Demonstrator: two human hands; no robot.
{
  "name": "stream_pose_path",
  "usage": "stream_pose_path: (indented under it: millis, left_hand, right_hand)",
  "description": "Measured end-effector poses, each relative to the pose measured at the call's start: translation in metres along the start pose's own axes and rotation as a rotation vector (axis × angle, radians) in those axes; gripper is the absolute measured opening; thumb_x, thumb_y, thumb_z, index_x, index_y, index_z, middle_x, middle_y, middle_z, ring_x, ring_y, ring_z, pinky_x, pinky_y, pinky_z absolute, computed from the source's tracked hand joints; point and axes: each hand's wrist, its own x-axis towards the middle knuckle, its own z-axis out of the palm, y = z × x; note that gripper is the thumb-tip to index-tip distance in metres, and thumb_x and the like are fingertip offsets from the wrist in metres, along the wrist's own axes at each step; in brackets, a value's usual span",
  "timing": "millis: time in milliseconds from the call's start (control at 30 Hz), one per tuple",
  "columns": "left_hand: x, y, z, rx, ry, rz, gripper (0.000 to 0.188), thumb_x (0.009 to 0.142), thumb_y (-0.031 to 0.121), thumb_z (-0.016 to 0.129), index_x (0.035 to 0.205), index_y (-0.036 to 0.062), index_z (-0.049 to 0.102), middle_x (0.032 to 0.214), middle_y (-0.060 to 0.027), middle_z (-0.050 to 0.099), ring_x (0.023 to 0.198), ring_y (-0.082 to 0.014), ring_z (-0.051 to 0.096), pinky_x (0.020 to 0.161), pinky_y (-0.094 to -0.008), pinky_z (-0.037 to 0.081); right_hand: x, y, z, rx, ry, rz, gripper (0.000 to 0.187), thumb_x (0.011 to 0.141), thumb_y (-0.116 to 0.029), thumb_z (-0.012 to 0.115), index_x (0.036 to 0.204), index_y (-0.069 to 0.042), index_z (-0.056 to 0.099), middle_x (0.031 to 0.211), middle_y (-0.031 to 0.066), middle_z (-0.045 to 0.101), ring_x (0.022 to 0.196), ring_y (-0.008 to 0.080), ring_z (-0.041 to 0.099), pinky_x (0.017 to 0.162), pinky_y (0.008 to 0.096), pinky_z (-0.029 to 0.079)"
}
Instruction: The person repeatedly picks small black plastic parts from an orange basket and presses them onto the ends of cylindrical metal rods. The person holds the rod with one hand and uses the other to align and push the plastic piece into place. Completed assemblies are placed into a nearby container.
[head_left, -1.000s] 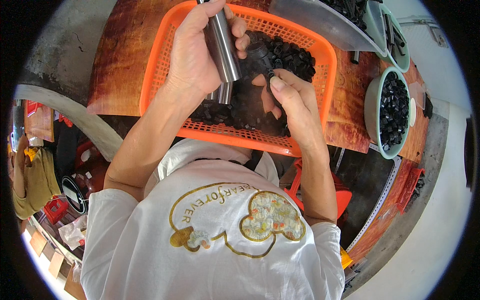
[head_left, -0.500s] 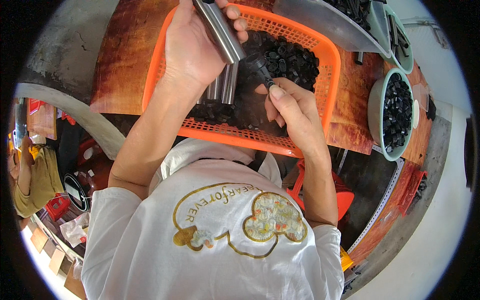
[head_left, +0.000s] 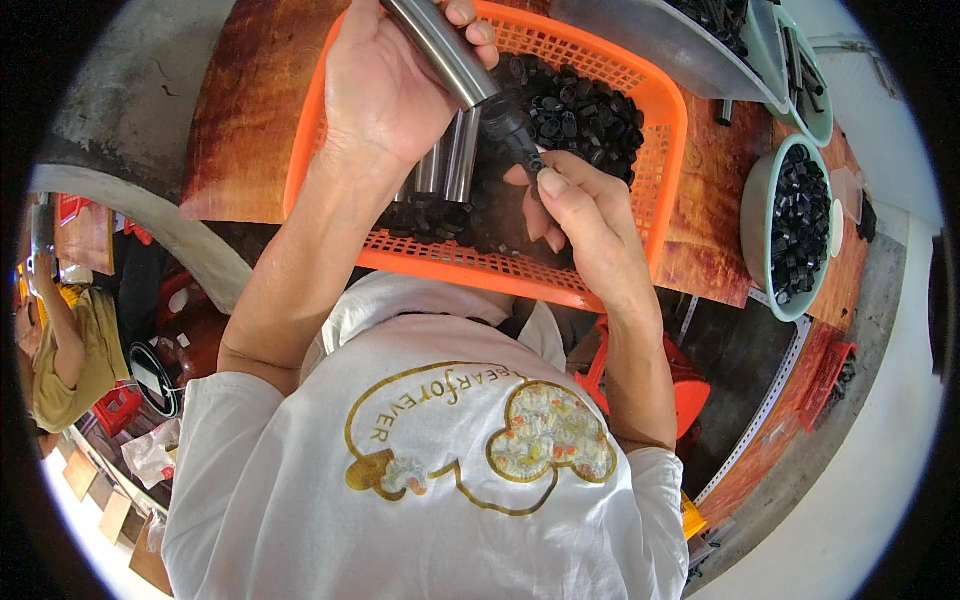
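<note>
Over an orange basket (head_left: pixel 668 150), my left hand (head_left: pixel 385 95) has its fingers curled round a shiny metal tube (head_left: pixel 440 52), which slants down to the right. My right hand (head_left: pixel 590 205) pinches the narrow stem of a black plastic fitting (head_left: pixel 512 128) between thumb and fingers. The fitting's wide collar meets the lower end of the tube; how far it sits in or on the tube cannot be made out. Beneath my left hand, several more metal tubes (head_left: pixel 461 158) lie in the basket. Many small black plastic pieces (head_left: pixel 580 125) fill the basket around them.
The basket stands on a reddish-brown wooden table (head_left: pixel 235 150). A pale green bowl (head_left: pixel 757 235) of black pieces is at the right. Behind it are a clear bin (head_left: pixel 640 40) and another green container (head_left: pixel 822 125). A red stool (head_left: pixel 685 390) stands below. Another person's arm (head_left: pixel 68 340) shows at far left.
My left hand and the tube have tilted and shifted slightly, the tube's lower end moving up and right against the fitting. My right hand has barely moved. The other person's arm has moved.
</note>
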Motion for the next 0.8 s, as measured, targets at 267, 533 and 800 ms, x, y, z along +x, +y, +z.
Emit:
stream_pose_path:
  millis: [267, 533, 800]
  left_hand:
    - [-0.0005, 0.0002, -0.0006, 0.008, -0.018, 0.002, 0.049, 0.104, 0.048, 0.031, 0.092, 0.0068, 0.056, 0.080, -0.0100, 0.057, 0.074, -0.0272, 0.055, 0.071, -0.0408, 0.047]
    - [-0.0019, -0.0016, 0.0008, 0.023, -0.034, 0.010, 0.050, 0.103, 0.048, 0.031, 0.092, 0.0066, 0.056, 0.080, -0.0099, 0.057, 0.075, -0.0276, 0.056, 0.071, -0.0412, 0.047]
    - [-0.0023, -0.0019, 0.0007, -0.009, -0.077, 0.014, 0.050, 0.103, 0.048, 0.031, 0.094, 0.0055, 0.056, 0.082, -0.0109, 0.057, 0.076, -0.0280, 0.056, 0.071, -0.0413, 0.047]
  right_hand:
    - [-0.0010, 0.0006, 0.0002, 0.033, 0.016, -0.004, 0.033, 0.097, -0.027, 0.051, 0.093, 0.004, 0.062, 0.067, 0.0005, 0.051, 0.063, 0.0086, 0.048, 0.057, 0.0265, 0.038]
    - [-0.0018, 0.0027, -0.0003, -0.004, 0.052, 0.018, 0.034, 0.096, -0.031, 0.054, 0.086, 0.001, 0.060, 0.064, -0.0019, 0.050, 0.059, 0.0071, 0.044, 0.053, 0.0260, 0.035]
    - [-0.0011, 0.0058, -0.0013, -0.049, 0.069, 0.042, 0.041, 0.093, -0.039, 0.052, 0.092, 0.000, 0.063, 0.062, -0.0032, 0.047, 0.056, 0.0047, 0.039, 0.051, 0.0223, 0.027]
